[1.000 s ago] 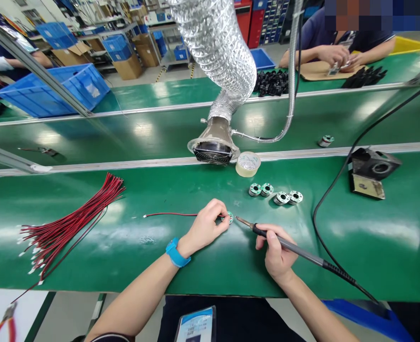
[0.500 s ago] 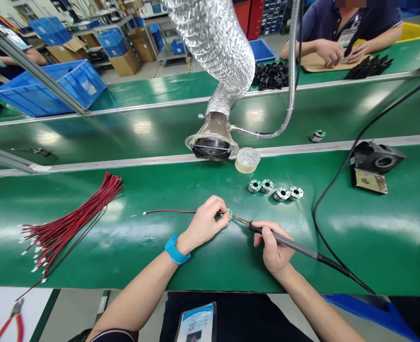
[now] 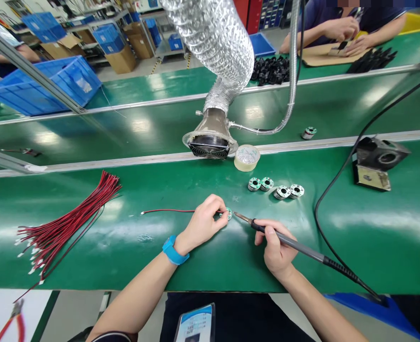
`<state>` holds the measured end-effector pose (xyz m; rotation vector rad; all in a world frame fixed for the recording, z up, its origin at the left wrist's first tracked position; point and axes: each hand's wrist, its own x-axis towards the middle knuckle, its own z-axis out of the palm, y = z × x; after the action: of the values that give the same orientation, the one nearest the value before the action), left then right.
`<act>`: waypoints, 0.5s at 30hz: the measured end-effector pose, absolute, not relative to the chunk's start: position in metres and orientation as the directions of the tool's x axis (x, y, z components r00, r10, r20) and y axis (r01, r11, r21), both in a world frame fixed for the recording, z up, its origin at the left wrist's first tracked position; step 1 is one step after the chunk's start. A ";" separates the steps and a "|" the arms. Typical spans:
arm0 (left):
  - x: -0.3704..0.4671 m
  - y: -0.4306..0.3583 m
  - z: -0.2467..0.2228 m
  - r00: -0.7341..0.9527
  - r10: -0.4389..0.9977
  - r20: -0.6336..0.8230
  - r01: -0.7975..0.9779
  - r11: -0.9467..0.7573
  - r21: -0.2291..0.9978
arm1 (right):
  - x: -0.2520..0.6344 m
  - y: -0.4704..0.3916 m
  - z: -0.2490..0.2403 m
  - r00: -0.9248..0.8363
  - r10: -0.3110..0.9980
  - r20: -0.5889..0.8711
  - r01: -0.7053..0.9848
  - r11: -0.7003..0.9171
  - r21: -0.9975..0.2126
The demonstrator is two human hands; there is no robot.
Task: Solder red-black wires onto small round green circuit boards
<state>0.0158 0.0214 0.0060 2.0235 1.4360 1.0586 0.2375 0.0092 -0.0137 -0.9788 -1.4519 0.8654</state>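
My left hand (image 3: 207, 219) is closed on a small round part with a green circuit board (image 3: 229, 213), mostly hidden by the fingers. A red wire (image 3: 169, 210) with a white connector runs out leftward from under that hand. My right hand (image 3: 276, 247) grips a soldering iron (image 3: 291, 243) like a pen. The iron's tip points left, a small gap away from the board. Beyond the hands stand several similar round parts with ring-shaped boards (image 3: 282, 192) in two pairs. A bundle of red and black wires (image 3: 70, 218) with white connectors lies to the left.
A fume extraction duct (image 3: 213, 133) hangs over the bench's back edge, beside a roll of clear tape (image 3: 247, 157). At right stands a metal iron holder (image 3: 377, 161); the iron's black cable (image 3: 318, 209) loops nearby. Pliers (image 3: 15, 318) lie lower left. A co-worker's hands (image 3: 348, 38) work across the bench.
The soldering iron's tip has drawn back slightly to the right, away from the board. My left hand stays on the part. The co-worker's hands have shifted, and the view has moved slightly.
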 end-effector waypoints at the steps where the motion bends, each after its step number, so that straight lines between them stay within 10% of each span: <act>1: 0.016 0.022 0.006 0.167 0.931 0.325 0.594 -0.358 0.720 | 0.237 0.009 -0.013 -0.030 0.924 0.382 0.101 0.383 -0.918; 15: 0.015 0.022 0.006 0.189 0.927 0.325 0.604 -0.370 0.706 | 0.235 0.012 -0.010 -0.077 0.941 0.329 0.076 0.335 -0.939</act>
<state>0.0147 0.0221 0.0063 2.0486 1.4332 1.0287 0.2349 0.0118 -0.0100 -0.9847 -1.4613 0.9552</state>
